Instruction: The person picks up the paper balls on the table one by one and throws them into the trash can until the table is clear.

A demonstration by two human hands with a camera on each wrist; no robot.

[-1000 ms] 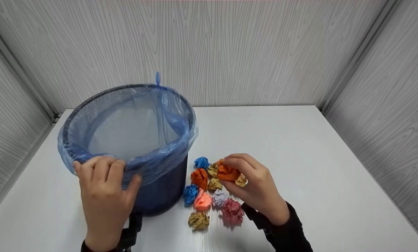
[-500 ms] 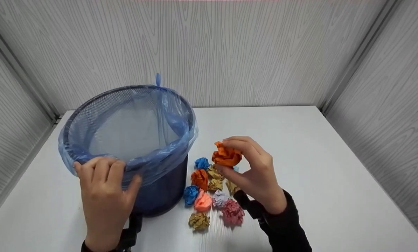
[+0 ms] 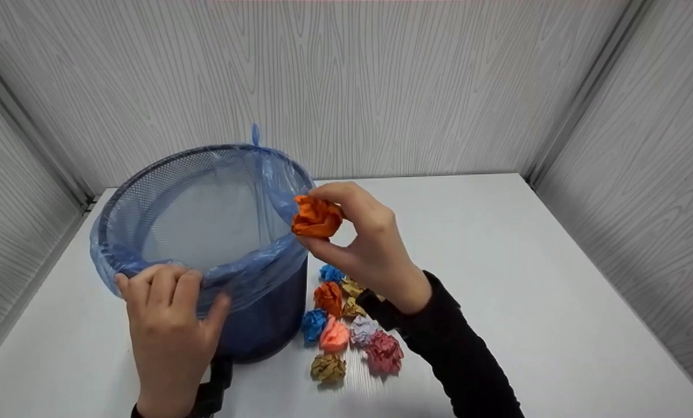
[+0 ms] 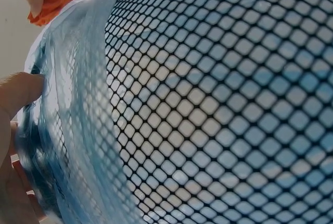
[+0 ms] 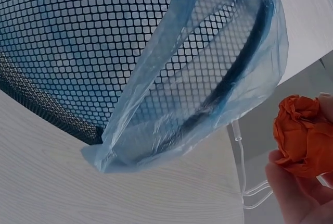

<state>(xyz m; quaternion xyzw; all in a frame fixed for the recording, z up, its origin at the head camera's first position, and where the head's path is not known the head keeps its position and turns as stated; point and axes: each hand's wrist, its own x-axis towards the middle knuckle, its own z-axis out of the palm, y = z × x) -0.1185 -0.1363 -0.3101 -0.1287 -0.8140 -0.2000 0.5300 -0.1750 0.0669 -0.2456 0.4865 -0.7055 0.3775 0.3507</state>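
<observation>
A dark wire-mesh wastebasket [image 3: 265,334] stands at the left, lined with a thin blue plastic bag [image 3: 265,273] folded outward over its rim. My left hand [image 3: 169,319] grips the near rim through the bag, fingers over the edge and thumb on the outside. At the basket's right rim, my right hand [image 3: 375,244] pinches a crumpled orange paper ball [image 3: 316,217] between thumb and fingers. The right wrist view shows that ball [image 5: 302,135] beside the bag-covered rim. In the left wrist view, mesh fills most of the picture, with the left thumb [image 4: 23,88] against the bag.
Right of the basket lies a cluster of several crumpled paper balls: blue [image 3: 314,325], dark orange [image 3: 329,298], pink [image 3: 335,335], lilac [image 3: 363,330], maroon [image 3: 384,352] and mustard [image 3: 328,368]. The right forearm partly covers some. Pale wood-grain walls [image 3: 410,87] surround the white table [image 3: 497,244].
My right hand has lifted the orange paper ball from the cluster and carried it up and left to the basket's rim. The left hand keeps its grip on the near rim.
</observation>
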